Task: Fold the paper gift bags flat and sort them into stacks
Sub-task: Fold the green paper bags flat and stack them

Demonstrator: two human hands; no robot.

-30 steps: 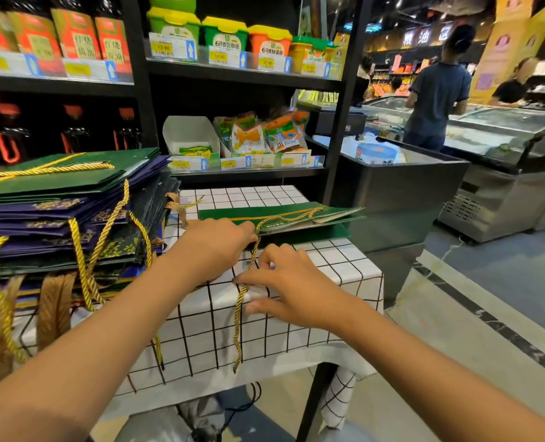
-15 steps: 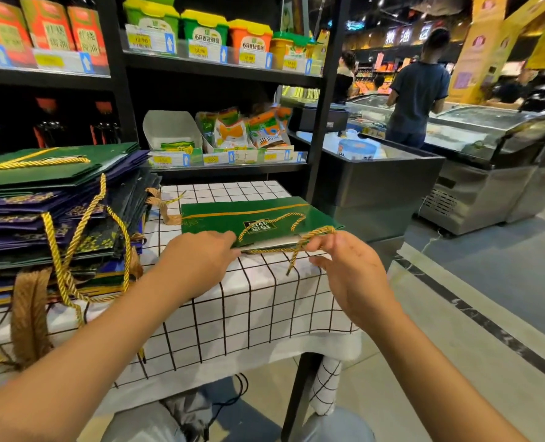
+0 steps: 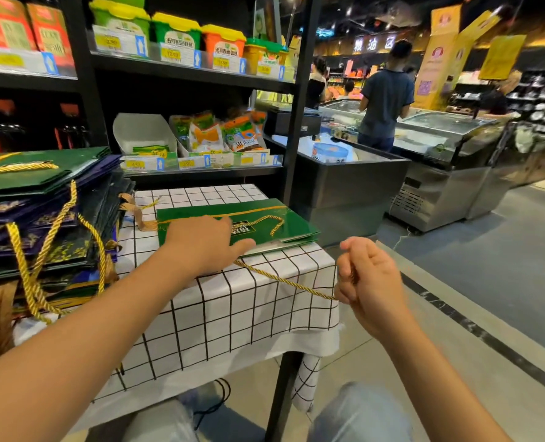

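Note:
A flat green gift bag (image 3: 291, 223) with gold trim lies on the table's checked cloth (image 3: 232, 314). My left hand (image 3: 205, 242) presses down on its near edge with straight fingers. One gold cord handle (image 3: 283, 280) runs taut from under that hand out past the table's right edge to my right hand (image 3: 368, 279), which pinches its end. A second gold cord loop (image 3: 264, 222) lies on top of the bag. At the left rises a tall stack of folded green and purple bags (image 3: 41, 212) with gold cords hanging down.
Black store shelves (image 3: 185, 71) with packaged food stand right behind the table. A freezer cabinet (image 3: 354, 186) is to the right, with people (image 3: 386, 94) standing further back. Grey floor (image 3: 488, 298) lies to the right of the table. My knees show below.
My right hand has pulled the gold cord away from the bag to the right and down, drawing it taut. My left hand has slid further onto the bag.

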